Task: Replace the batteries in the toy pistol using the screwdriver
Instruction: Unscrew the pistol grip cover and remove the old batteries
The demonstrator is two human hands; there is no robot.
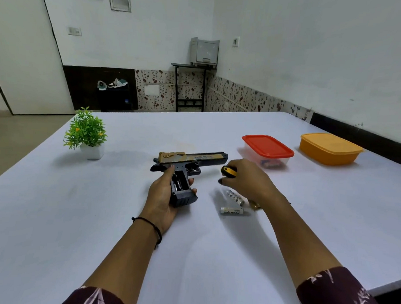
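Far from edges of the table point(79, 215), left hand point(164, 197) grips toy pistol point(191, 160); right hand point(246, 179) clasps screwdriver point(229, 171).

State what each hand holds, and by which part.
Left hand grips the toy pistol by its grip; right hand holds the screwdriver by its handle.

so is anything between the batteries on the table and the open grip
Nothing visible: only bare table lies between the two batteries and the open grip of the toy pistol. The right hand, gripping the screwdriver, is next to them.
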